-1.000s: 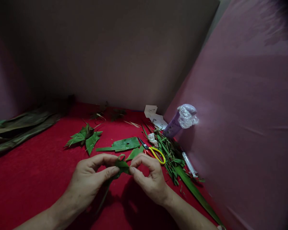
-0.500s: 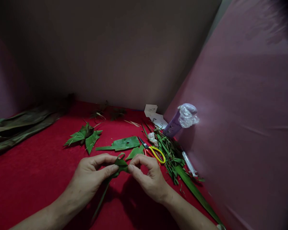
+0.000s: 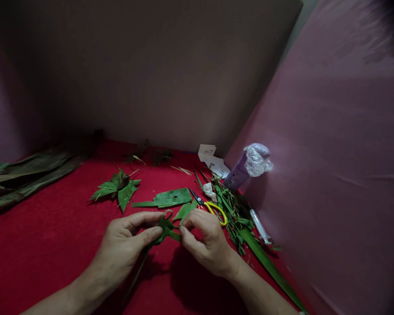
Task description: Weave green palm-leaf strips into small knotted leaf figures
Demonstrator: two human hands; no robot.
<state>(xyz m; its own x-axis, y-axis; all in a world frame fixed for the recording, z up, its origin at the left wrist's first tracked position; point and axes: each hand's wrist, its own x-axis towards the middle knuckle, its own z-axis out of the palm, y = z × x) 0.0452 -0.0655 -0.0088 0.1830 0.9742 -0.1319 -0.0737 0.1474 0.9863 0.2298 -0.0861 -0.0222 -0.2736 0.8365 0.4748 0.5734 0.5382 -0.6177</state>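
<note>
Single view, from the camera on your head, looking forward and down. Your left hand (image 3: 124, 240) and right hand (image 3: 212, 245) appear close, low and near the middle; past them the red counter (image 3: 52, 249) runs back to a dim wall (image 3: 151, 74), with a pink wall (image 3: 341, 153) at right.

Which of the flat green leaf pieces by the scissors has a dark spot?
The broader, farther-back piece left of the scissors: a dark spot shows on its right half. The smaller piece, closer to the right hand, shows no such spot.
</note>
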